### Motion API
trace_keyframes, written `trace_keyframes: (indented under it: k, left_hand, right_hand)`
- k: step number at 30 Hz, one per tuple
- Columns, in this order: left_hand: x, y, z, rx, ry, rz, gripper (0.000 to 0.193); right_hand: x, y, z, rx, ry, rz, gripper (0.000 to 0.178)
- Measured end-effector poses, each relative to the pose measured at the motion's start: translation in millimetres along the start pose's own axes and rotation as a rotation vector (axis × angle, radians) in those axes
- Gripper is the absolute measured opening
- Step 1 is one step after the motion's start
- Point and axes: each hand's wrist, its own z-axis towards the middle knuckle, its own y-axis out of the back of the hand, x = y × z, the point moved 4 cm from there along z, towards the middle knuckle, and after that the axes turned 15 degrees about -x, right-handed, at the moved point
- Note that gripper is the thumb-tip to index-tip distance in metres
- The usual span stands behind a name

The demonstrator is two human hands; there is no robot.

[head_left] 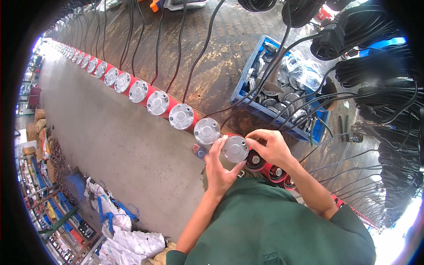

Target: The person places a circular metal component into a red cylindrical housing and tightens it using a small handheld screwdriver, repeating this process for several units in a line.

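A round silver metal end cover (235,150) sits over a red cylindrical housing, right in front of my body. My left hand (217,172) grips that cover by its edge, thumb at the near side and fingers at the far left. At the cover's right edge, my right hand (274,149) is closed in a pinch; whatever lies between its fingertips is too small or hidden to name. To the left stands a capped housing (207,131), one of a long row with silver covers. On the right, uncovered red housings (255,160) show dark insides.
A blue crate (242,90) of loose silver covers and a clear plastic bag stands on the worn wooden bench (212,53). Coiled black cables (366,66) crowd the right side, their leads crossing to the housings. Pliers-like tools (343,128) lie beyond the crate. White sacks (132,243) lie lower left.
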Motion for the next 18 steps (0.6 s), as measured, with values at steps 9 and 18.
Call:
trace_keyframes:
  k: [9, 18]
  left_hand:
    - [2.0, -10.1, -4.7, -0.008, 0.004, -0.056, 0.093]
    - [-6.7, -8.5, -1.4, -0.04, 0.016, -0.049, 0.086]
  right_hand:
    - [-37.9, -7.1, -3.0, 0.139, -0.116, 0.138, 0.033]
    - [-42.9, -9.7, -1.7, 0.143, -0.142, 0.177, 0.035]
